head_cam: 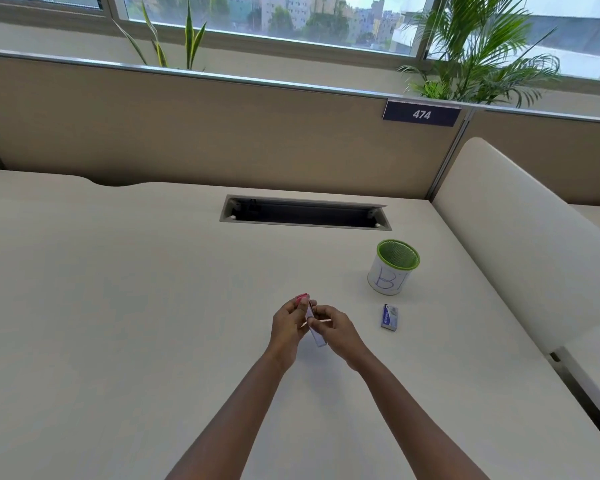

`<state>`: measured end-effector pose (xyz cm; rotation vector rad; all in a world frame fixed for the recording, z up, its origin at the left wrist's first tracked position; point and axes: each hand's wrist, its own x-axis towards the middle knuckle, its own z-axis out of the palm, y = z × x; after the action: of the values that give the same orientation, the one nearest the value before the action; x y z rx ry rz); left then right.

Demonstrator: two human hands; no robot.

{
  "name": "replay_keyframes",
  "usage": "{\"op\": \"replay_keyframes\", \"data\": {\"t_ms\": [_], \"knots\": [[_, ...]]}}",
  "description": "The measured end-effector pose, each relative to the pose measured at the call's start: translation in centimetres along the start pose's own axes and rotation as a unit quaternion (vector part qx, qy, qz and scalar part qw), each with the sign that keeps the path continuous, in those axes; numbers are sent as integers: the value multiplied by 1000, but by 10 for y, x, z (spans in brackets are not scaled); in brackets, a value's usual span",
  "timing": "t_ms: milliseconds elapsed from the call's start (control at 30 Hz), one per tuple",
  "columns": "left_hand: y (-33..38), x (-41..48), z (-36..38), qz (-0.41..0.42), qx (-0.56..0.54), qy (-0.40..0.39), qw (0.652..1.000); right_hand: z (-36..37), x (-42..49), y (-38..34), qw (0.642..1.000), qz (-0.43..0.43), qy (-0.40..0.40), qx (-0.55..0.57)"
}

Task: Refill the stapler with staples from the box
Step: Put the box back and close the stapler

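While both hands work above desk (pixel 153 306) centre: left hand (pixel 286 329) grip pinched on pink stapler (pixel 302 298), right hand (pixel 336 329) grip pinched on pale tray, apparently staple box (pixel 315 329) inner. Blue sleeve (pixel 390 317) lies on desk to right, near green cup (pixel 394 266). Judged step: extracting staples. Keep tray level, draw one strip, stapler steady.
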<state>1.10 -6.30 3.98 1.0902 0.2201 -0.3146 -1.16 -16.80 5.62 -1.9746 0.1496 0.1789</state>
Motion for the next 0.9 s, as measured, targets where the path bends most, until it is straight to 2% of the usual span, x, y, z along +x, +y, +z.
{"op": "replay_keyframes", "data": {"t_ms": [100,200,267,333,433,500,600,667,767,900], "knots": [[-2,0,-2,-4,-2,4,1000,-3,-1,3,1000,11,-26,-4],[-3,-1,-3,-20,23,0,1000,-2,0,6,999,18,-16,-34],[-3,-1,-3,-15,85,6,996,1,2,7,998,31,-4,-54],[-3,1,-3,25,187,43,981,4,4,9,995,42,28,-81],[0,3,-8,112,377,124,911,6,8,9,987,63,88,-121],[1,6,-16,146,484,137,852,6,12,6,979,74,115,-153],[-4,11,-28,143,675,112,715,6,21,0,972,76,127,-185],[-8,14,-35,131,748,98,643,7,27,-4,969,80,123,-200],[-14,15,-42,119,791,81,595,11,34,-8,964,93,121,-219],[-18,19,-48,111,803,67,582,19,42,-11,960,101,121,-229]]}}
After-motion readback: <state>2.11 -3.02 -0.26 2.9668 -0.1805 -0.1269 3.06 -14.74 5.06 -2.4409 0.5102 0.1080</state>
